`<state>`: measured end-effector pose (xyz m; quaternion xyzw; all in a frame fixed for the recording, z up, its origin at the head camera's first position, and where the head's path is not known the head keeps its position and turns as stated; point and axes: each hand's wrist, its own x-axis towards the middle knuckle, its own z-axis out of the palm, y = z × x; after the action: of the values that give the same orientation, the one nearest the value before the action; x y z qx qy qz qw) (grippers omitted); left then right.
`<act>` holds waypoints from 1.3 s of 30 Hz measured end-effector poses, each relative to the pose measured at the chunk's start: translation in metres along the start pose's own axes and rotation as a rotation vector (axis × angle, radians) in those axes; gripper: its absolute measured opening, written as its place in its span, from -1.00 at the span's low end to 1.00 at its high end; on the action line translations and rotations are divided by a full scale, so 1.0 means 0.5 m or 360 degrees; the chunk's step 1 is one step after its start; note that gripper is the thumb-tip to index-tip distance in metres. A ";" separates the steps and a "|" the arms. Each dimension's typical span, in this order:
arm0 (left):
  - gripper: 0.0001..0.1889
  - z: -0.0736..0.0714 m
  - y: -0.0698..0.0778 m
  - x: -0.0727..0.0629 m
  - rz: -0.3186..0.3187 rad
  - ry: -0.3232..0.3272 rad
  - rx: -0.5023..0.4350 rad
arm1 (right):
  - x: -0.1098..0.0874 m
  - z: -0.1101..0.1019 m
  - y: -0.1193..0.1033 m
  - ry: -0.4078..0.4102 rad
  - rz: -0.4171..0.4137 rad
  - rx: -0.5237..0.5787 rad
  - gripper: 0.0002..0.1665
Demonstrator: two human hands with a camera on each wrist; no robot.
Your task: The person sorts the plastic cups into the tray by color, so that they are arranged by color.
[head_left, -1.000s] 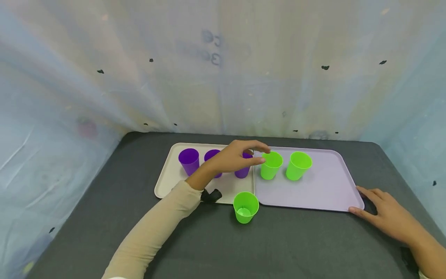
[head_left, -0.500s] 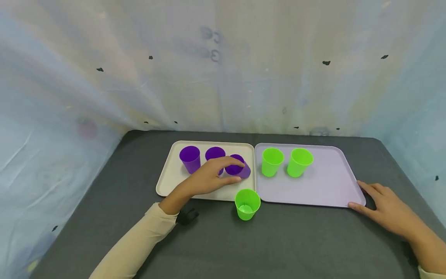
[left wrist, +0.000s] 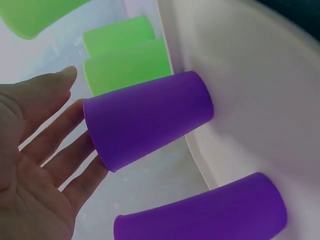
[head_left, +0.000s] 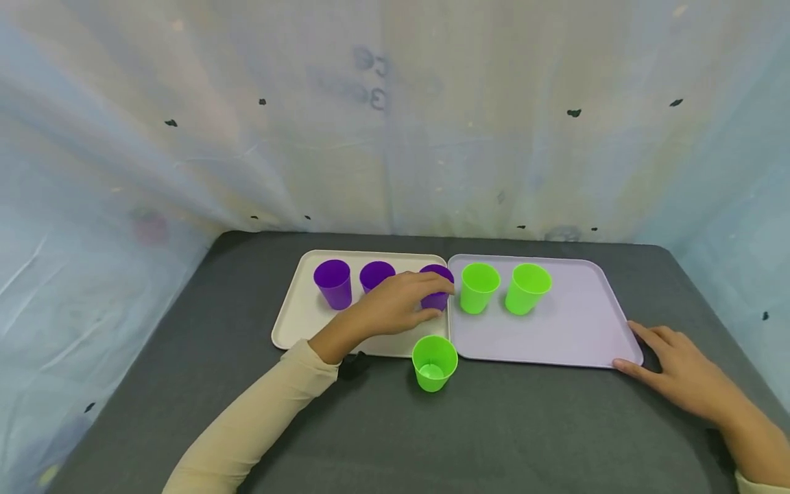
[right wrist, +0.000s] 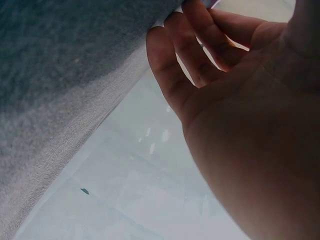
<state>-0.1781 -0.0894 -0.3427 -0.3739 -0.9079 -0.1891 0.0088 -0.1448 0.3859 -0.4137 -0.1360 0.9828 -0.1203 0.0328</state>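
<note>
Beside my left hand (head_left: 391, 305), a purple cup (left wrist: 150, 120) stands upright at the right end of the cream tray (head_left: 296, 322). In the left wrist view the fingertips meet its rim, with the thumb held apart from it. Two other purple cups, one at the far left (head_left: 333, 285) and one in the middle (head_left: 375, 274), stand on the same tray. My right hand (head_left: 691, 381) touches the near right corner of the lilac tray (head_left: 586, 329), fingers and thumb spread. Two green cups, one left (head_left: 479, 291) and one right (head_left: 527, 291), stand upright on the lilac tray.
A third green cup (head_left: 434, 367) stands upright on the dark grey table (head_left: 506, 425), in front of where the trays meet. Pale plastic sheeting (head_left: 444, 137) hangs behind the table and along both sides.
The right-hand purple cup was tilted over leftward half a second ago and is upright now. My left hand came back left, then shifted slightly right. The right hand has stayed at the tray corner.
</note>
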 end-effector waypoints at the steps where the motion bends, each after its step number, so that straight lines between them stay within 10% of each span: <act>1: -0.57 0.000 0.001 0.002 -0.0007 -0.0010 0.0019 | -0.001 0.001 0.001 -0.0002 -0.0008 0.0009 0.05; 7: -0.58 -0.005 0.004 -0.011 -0.0026 0.0139 -0.0028 | -0.004 0.006 0.001 -0.0021 0.0000 0.0036 0.05; 13: -0.62 -0.005 0.024 -0.073 -0.0135 0.0392 -0.0542 | -0.011 0.011 0.000 -0.0040 0.0000 0.0066 0.05; 20: -0.35 0.029 0.064 -0.127 -0.0126 0.0192 -0.0984 | -0.015 0.007 0.001 -0.0016 0.0043 -0.0016 0.11; 32: -0.10 0.076 0.063 -0.146 -0.0154 0.0108 -0.0967 | -0.007 0.001 0.007 -0.0025 0.0007 0.0032 0.08; 39: -0.19 0.083 0.059 -0.149 -0.0343 0.0072 -0.1040 | -0.004 -0.004 0.006 -0.0041 -0.0001 0.0044 0.09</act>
<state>-0.0991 -0.1062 -0.3830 -0.2546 -0.8332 -0.4781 -0.1112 -0.1436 0.3896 -0.4122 -0.1373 0.9805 -0.1322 0.0473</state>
